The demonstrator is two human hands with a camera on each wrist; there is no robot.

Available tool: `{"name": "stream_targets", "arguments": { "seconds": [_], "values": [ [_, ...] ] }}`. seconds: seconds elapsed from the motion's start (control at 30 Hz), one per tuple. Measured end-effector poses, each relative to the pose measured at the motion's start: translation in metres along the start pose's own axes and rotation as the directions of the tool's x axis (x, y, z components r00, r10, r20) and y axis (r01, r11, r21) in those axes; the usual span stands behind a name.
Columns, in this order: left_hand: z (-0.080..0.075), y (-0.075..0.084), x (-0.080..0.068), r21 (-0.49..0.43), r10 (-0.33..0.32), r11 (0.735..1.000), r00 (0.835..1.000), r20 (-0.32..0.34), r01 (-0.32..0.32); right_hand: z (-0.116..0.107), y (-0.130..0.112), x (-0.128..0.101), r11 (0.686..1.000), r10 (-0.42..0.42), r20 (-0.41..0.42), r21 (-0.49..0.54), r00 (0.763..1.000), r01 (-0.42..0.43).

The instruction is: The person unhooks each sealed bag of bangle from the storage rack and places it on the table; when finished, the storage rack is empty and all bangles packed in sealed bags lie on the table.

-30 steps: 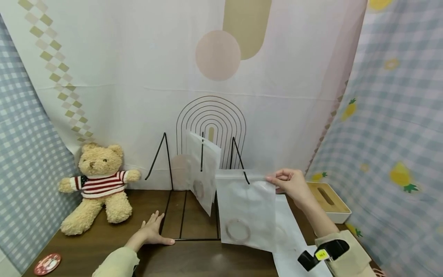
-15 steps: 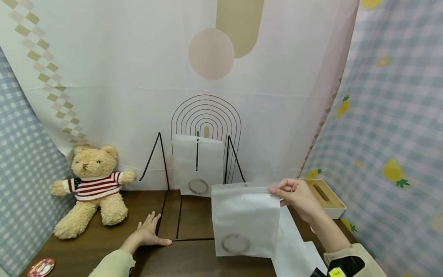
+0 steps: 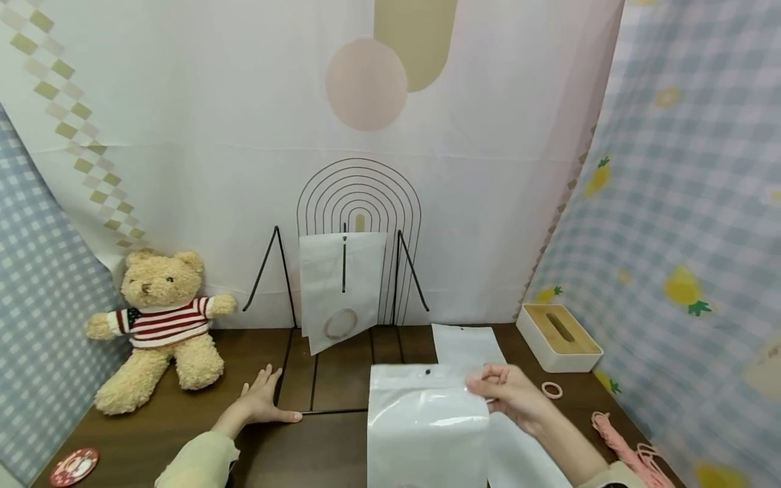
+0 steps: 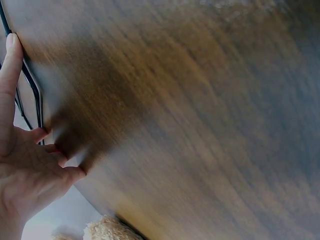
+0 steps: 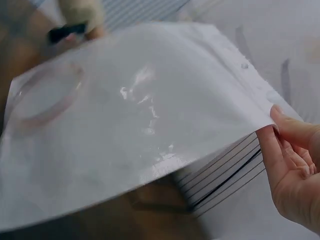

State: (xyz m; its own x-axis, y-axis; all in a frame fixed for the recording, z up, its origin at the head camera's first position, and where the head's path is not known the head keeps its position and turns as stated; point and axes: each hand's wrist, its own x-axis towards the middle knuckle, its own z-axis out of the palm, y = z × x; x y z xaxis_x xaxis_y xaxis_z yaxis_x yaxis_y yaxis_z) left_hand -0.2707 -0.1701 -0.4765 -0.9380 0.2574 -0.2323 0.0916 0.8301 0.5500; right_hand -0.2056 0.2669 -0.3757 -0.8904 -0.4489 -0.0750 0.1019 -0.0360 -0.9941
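My left hand (image 3: 257, 400) lies with fingers spread at the front left corner of a black wire rack (image 3: 335, 411). Its thumb is on the front bar; the left wrist view shows the hand (image 4: 30, 170) with its other fingertips on the wood. My right hand (image 3: 512, 396) pinches the top right corner of a white zip bag (image 3: 421, 427), off the rack and low in the head view. A faint ring (image 5: 75, 95) shows through that bag in the right wrist view. Another white bag (image 3: 320, 291), also with a ring, hangs from the rack's middle hook.
White bags or sheets (image 3: 470, 342) lie right of the rack. Farther right are a small pink ring (image 3: 552, 390), a pink cord bundle (image 3: 619, 440) and a white box with a wooden lid (image 3: 549, 339). A teddy bear (image 3: 165, 325) and red disc (image 3: 74, 468) are left.
My right hand has drawn its bag down and toward me, away from the rack. The hanging bag has swung round to face forward. My left hand stays on the rack corner.
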Motion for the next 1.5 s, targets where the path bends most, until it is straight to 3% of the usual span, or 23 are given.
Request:
{"name": "stream_targets", "arguments": {
  "seconds": [0.13,0.3,0.4,0.5,0.7,1.0,1.07,1.17,1.27,1.37,1.5],
  "values": [
    [-0.003,0.000,-0.001,0.003,-0.002,1.000,1.000,-0.009,0.002,-0.005,0.032,0.011,0.994,0.102,-0.102,-0.017,0.990,-0.104],
    [-0.005,-0.003,-0.002,0.004,0.008,1.000,1.000,-0.020,-0.008,-0.015,0.058,0.022,0.989,0.131,-0.192,-0.044,0.973,-0.141],
    [-0.004,-0.003,-0.001,-0.001,0.011,1.000,1.000,-0.017,-0.011,-0.016,0.067,0.026,0.977,0.153,-0.217,-0.112,0.964,-0.180],
    [0.000,-0.001,0.000,-0.008,0.017,1.000,1.000,-0.011,-0.017,-0.014,0.077,0.023,0.953,0.161,-0.254,-0.211,0.954,-0.217],
    [0.009,0.000,0.001,-0.010,0.012,1.000,1.000,-0.004,-0.012,-0.006,0.097,0.017,0.874,0.177,-0.337,-0.378,0.925,-0.306],
    [0.002,-0.001,0.003,-0.022,0.008,1.000,1.000,-0.009,-0.008,-0.007,0.097,0.027,0.758,0.100,-0.328,-0.586,0.939,-0.285],
    [0.003,-0.006,-0.007,-0.020,-0.003,1.000,1.000,0.003,0.003,0.001,0.104,0.025,0.731,0.077,-0.329,-0.623,0.941,-0.277],
    [0.005,-0.009,-0.016,-0.008,-0.021,1.000,1.000,0.015,0.021,0.009,0.106,0.021,0.700,0.011,-0.343,-0.669,0.939,-0.252],
    [0.008,-0.006,-0.014,0.002,-0.016,1.000,1.000,0.016,0.016,0.006,0.096,0.022,0.663,-0.074,-0.354,-0.716,0.932,-0.220],
    [0.007,-0.001,-0.003,0.016,-0.006,1.000,1.000,0.007,0.006,-0.002,0.078,0.032,0.646,-0.095,-0.370,-0.729,0.924,-0.226],
    [0.000,0.002,0.010,0.048,-0.031,0.998,0.999,0.016,0.030,-0.008,0.063,0.052,0.659,-0.062,-0.314,-0.726,0.948,-0.197]
  ]
}}
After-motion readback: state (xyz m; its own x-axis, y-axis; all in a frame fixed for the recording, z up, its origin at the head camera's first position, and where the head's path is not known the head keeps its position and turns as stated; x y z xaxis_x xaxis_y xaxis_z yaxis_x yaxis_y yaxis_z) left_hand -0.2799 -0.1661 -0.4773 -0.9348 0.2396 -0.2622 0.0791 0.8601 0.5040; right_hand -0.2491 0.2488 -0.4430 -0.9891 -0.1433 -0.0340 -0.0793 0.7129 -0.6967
